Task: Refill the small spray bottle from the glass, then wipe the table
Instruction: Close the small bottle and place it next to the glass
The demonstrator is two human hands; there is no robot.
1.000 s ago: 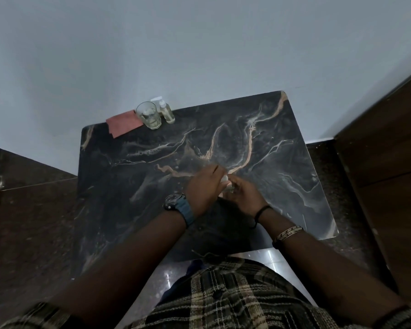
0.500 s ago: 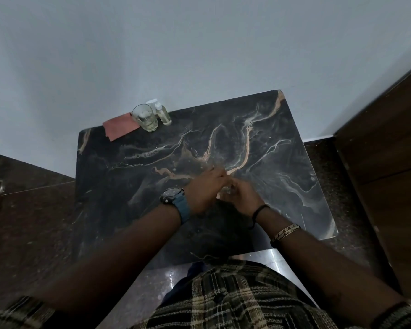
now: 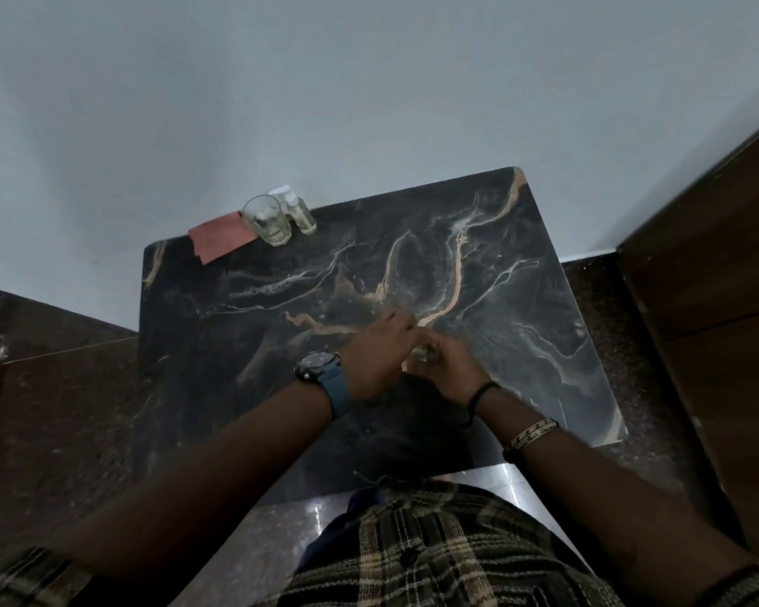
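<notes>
My left hand [image 3: 375, 352] and my right hand [image 3: 450, 365] meet over the middle of the dark marble table [image 3: 237, 343]. Their curled fingers close round a small clear spray bottle [image 3: 416, 355], of which only a pale sliver shows between them. The drinking glass [image 3: 268, 221], with a little pale liquid in its bottom, stands at the table's far left edge. A second small bottle [image 3: 302, 216] with a white top stands just to the right of the glass. A red cloth [image 3: 220, 236] lies flat to the left of the glass.
The table stands against a pale wall [image 3: 369, 81]. A dark wooden cabinet [image 3: 719, 256] rises on the right. Dark stone floor [image 3: 53, 409] lies to the left and right of the table.
Both hands stay together at the table's middle. The white top visible between the fingers a second ago is now covered by them. The view has shifted slightly.
</notes>
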